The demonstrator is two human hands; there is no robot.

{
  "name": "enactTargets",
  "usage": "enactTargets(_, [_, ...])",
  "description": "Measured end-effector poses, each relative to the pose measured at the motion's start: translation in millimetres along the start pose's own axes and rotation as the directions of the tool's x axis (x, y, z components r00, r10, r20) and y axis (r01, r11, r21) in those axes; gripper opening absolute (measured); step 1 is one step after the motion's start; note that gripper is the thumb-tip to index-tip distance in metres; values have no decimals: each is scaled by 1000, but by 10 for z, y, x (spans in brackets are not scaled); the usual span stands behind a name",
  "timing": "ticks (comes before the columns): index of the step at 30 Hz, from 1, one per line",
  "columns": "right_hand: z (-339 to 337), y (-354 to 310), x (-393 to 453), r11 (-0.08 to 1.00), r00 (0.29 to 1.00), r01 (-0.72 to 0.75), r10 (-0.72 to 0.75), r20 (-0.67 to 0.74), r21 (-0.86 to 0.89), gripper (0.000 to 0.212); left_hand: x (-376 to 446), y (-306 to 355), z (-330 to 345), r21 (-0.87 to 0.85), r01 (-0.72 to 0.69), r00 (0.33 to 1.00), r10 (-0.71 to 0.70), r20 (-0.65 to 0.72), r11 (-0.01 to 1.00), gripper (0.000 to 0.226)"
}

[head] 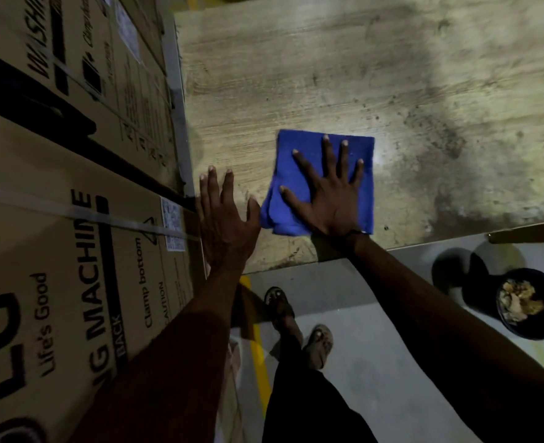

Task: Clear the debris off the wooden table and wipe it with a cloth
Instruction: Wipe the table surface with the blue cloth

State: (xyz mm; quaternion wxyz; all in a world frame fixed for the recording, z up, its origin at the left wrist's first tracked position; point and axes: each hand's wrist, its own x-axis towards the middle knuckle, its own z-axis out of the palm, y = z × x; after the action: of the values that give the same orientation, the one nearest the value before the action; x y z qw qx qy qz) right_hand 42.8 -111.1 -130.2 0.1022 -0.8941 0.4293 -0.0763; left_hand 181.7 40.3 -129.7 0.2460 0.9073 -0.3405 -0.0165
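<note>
On the stained wooden table (376, 75), right hand (331, 199) spread flat on blue cloth (299, 151), left hand (222, 219) open (perhaps resting).

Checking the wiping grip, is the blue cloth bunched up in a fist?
No, the right hand presses flat with spread fingers on the folded blue cloth.

The wooden table (344, 75) is pale and has dark smudgy marks. A folded blue cloth (296, 174) lies flat on it near the front edge. The right hand (331, 199) rests on the cloth with fingers spread. The left hand (225, 222) lies flat on the table's left edge, just beside the cloth.
</note>
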Motion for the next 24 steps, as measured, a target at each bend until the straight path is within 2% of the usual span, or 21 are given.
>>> enactTargets(3, [34, -81, -263, 980, 980, 196, -197, 12, 19, 78, 6, -11, 0, -1, -15, 999, 15, -30, 1000, 62])
enactTargets(5, [8, 53, -298, 964, 965, 262, -262, -4, 48, 76, -9, -10, 20, -6, -38, 997, 37, -72, 999, 60])
enactTargets(7, [-5, 235, -124, 981, 980, 195, -195, -28, 21, 75, -30, -19, 42, -23, -54, 992, 51, -113, 998, 58])
enactTargets(9, [-22, 364, 145, 999, 998, 50, -49, -40, 20, 76, -59, -40, 74, -25, -64, 989, 60, -137, 998, 58])
enactTargets(11, [-12, 341, 357, 997, 996, -60, 64, -59, 57, 77, -56, -58, 94, -20, -83, 984, 79, -162, 996, 58])
enactTargets(12, [19, 269, 407, 996, 995, -70, 74, -62, 63, 78, -47, -68, 97, -25, -84, 984, 79, -159, 996, 58])
enactTargets(13, [69, 173, 415, 998, 998, -35, 38, -55, 52, 79, -39, -75, 92, -36, -73, 989, 68, -134, 997, 59])
enactTargets(16, [188, -18, 275, 973, 973, 232, -231, -27, 17, 78, -27, -90, 73, -42, -38, 998, 36, -51, 998, 60])
enactTargets(18, [170, 108, 307, 960, 960, 278, -277, -43, 31, 75, -19, -86, 72, -39, -39, 998, 37, -50, 998, 58])
enactTargets(21, [49, 395, 527, 999, 997, 49, -48, -56, 17, 76, -27, -64, 75, -23, -41, 998, 40, -53, 999, 58])
enactTargets(23, [25, 451, 642, 992, 992, -117, 119, -46, 41, 78, -12, -64, 76, -9, -45, 998, 45, -43, 999, 59])
enactTargets(24, [45, 397, 677, 988, 988, -147, 149, -47, 47, 79, 39, -71, 83, -6, -53, 998, 53, -32, 999, 59])
